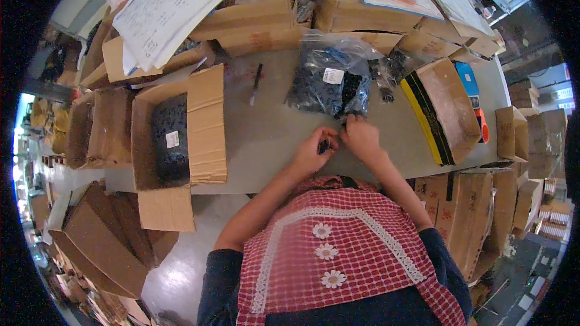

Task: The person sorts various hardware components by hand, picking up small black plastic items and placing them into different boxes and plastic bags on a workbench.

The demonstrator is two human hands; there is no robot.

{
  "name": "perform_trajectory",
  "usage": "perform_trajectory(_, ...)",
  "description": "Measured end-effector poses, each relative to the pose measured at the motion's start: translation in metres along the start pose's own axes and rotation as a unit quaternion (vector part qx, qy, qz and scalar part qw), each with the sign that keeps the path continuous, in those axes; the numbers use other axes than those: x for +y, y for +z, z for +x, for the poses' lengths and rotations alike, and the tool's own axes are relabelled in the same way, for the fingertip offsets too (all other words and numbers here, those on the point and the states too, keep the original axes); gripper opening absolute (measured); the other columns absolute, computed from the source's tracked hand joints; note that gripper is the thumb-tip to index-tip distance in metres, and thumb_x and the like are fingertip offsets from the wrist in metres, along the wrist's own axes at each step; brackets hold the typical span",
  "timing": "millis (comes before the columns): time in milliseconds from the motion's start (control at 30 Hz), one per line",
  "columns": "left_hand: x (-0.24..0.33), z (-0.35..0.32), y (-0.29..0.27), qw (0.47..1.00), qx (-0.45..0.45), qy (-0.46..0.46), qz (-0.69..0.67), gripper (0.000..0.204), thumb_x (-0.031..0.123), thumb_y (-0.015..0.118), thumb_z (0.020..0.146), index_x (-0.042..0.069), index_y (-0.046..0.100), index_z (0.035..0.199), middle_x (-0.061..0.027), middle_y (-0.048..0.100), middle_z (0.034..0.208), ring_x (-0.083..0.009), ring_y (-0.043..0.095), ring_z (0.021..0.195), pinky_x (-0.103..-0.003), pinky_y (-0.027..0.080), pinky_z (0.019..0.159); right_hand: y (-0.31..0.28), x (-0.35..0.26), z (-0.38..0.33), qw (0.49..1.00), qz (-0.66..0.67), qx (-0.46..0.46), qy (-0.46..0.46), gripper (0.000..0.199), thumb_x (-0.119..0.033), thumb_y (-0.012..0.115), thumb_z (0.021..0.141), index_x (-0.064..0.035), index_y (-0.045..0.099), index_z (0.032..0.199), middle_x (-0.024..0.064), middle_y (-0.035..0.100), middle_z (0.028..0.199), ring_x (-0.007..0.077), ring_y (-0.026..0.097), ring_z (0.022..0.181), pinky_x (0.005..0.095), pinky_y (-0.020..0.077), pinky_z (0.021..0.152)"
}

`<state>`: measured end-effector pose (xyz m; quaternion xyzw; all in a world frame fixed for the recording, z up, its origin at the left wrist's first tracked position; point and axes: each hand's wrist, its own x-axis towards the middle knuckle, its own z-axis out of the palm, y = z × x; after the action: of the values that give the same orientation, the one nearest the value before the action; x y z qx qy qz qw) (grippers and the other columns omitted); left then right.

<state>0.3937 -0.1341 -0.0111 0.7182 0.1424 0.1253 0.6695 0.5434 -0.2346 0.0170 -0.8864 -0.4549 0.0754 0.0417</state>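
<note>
Close to the table's front edge, my left hand (315, 148) is closed around a small dark piece (324, 145), too small to name. Beside it, my right hand (360, 137) has its fingers pinched together at the near end of a clear plastic bag (314, 81). Dark small parts fill the bag, and a white label (333, 76) sits on it. What the right fingertips pinch is hidden; it may be the bag's edge or a dark piece.
An open cardboard box (206, 124) with a bag of dark parts stands left. A pen (257, 84) lies on the grey table (260, 139). Rightward are an open carton (447, 108) and an orange tape roll (481, 125). Boxes topped with papers (175, 9) line the back.
</note>
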Motion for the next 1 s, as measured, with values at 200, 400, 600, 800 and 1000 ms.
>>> perform_trajectory(200, 0.002, -0.003, -0.003, 1.0, 0.011, 0.009, 0.004, 0.042, -0.002, 0.066, 0.078, 0.006, 0.049, 0.115, -0.0059, 0.063, 0.096, -0.0162, 0.062, 0.09, -0.03, 0.05, 0.082, -0.038, -0.015, -0.008, 0.995, -0.013, -0.088, -0.054, 0.025, -0.026, 0.062, 0.078, -0.0051, 0.061, 0.092, 0.0147, 0.064, 0.091, 0.0326, 0.064, 0.083, 0.0411, 0.0533, 0.066)
perform_trajectory(400, 0.008, -0.004, -0.001, 1.0, 0.023, 0.011, -0.001, 0.044, -0.002, 0.064, 0.077, 0.005, 0.044, 0.115, -0.0095, 0.062, 0.099, -0.0183, 0.06, 0.094, -0.031, 0.047, 0.081, -0.042, -0.012, -0.022, 0.91, 0.292, 0.119, -0.268, 0.025, -0.013, 0.072, 0.067, -0.0083, 0.062, 0.09, 0.0115, 0.063, 0.088, 0.0307, 0.062, 0.08, 0.0411, 0.0494, 0.067)
perform_trajectory(600, 0.009, -0.004, -0.004, 0.999, 0.037, 0.028, 0.015, 0.044, -0.002, 0.062, 0.076, 0.006, 0.044, 0.116, -0.0126, 0.061, 0.103, -0.0198, 0.061, 0.096, -0.032, 0.048, 0.081, -0.037, -0.02, -0.022, 0.883, 0.284, 0.152, -0.34, 0.025, -0.007, 0.071, 0.069, -0.0088, 0.064, 0.093, 0.0102, 0.061, 0.096, 0.0301, 0.058, 0.09, 0.0393, 0.0462, 0.078)
perform_trajectory(800, 0.019, -0.004, -0.002, 0.997, 0.038, 0.019, 0.056, 0.044, 0.0, 0.062, 0.077, 0.004, 0.044, 0.117, -0.0129, 0.061, 0.107, -0.0219, 0.06, 0.103, -0.034, 0.049, 0.084, -0.044, -0.011, -0.022, 0.894, 0.245, 0.118, -0.355, 0.024, -0.004, 0.068, 0.07, -0.0091, 0.064, 0.093, 0.0096, 0.057, 0.106, 0.0329, 0.053, 0.102, 0.0422, 0.0419, 0.088)
perform_trajectory(1000, 0.0, -0.005, 0.002, 0.993, 0.056, 0.102, -0.01, 0.041, 0.007, 0.07, 0.078, 0.004, 0.05, 0.114, -0.0097, 0.061, 0.108, -0.021, 0.059, 0.102, -0.033, 0.047, 0.087, -0.059, -0.015, -0.026, 0.89, 0.232, 0.142, -0.365, 0.022, -0.004, 0.067, 0.071, -0.0085, 0.064, 0.093, 0.0102, 0.053, 0.115, 0.0349, 0.049, 0.111, 0.0429, 0.0401, 0.094)
